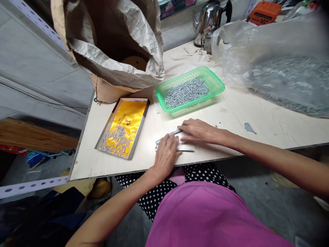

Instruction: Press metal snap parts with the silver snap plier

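Observation:
On the table lies a silvery metal tool with two long arms, joined at its left end; its exact kind is unclear. My left hand lies across its middle with the fingers curled over it, hiding much of it. At the tip of the upper arm, my right hand has its thumb and fingers close together around the metal. Left of my hands is a shallow box with a yellow lining, holding many small metal pins. Behind them stands a green plastic basket filled with similar metal pins.
A large open woven sack stands at the back left. On the right lies a clear plastic bag of metal parts. A steel kettle and an orange box are at the back. The table's front edge runs close to my body.

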`<state>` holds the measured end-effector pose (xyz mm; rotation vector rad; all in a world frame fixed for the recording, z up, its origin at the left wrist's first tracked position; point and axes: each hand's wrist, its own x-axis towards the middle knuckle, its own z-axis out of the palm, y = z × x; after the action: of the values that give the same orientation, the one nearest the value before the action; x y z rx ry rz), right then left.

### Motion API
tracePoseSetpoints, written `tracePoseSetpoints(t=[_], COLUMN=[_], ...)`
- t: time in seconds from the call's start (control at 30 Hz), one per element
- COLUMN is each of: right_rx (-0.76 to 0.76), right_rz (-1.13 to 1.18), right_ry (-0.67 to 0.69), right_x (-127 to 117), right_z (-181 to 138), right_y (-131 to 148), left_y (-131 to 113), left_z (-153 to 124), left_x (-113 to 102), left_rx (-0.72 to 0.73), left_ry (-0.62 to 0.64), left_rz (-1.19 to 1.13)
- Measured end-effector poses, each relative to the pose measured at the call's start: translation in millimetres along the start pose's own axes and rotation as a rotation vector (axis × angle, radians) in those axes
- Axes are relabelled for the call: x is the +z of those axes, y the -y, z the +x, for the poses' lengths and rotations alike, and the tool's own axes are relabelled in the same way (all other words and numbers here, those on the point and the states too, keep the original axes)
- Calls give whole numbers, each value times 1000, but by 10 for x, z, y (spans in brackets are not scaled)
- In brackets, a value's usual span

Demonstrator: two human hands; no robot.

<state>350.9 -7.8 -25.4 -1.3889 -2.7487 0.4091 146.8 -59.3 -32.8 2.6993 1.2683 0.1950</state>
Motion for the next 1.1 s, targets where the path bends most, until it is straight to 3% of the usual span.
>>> tracePoseSetpoints(t=[0.1,0.23,0.37,0.5,0.57,0.63,0.7,0.73,0.8,0.9,1.0,1.1], right_rx=[50,114,125,-276,-475,-600,-669,-683,-682,-627,-529,-309], right_rz=[-23,-42,-73,-52,-50,-70,-95,-99,-88,17,171,138], right_ry=[-84,-197,-219,-104,-25,-6,-23,-39,-71,-153,-339,-567], right_x=[73,107,-2,-46,0,81,184,236,317,282,-59,-594], right_z=[35,138,247,355,409,462,514,539,578,598,584,569], right_y=[-152,-314,-139,420,674,830,897,913,935,958,863,574], left_y=[-179,-282,-249,-309,-375,-389,-279,-166,162,769,1259,1515], left_z=[-154,-220,-172,-220,-340,-502,-657,-715,-776,-731,-583,-410], left_x=[162,274,293,246,153,1,-196,-303,-507,-719,-760,-687], left_rx=[87,96,101,163,298,454,478,407,132,-325,-451,-447], left_ry=[-15,-2,-23,-40,-84,-172,-297,-364,-451,-439,-278,-73], left_rz=[-88,-203,-253,-287,-300,-283,-231,-192,-91,53,139,214])
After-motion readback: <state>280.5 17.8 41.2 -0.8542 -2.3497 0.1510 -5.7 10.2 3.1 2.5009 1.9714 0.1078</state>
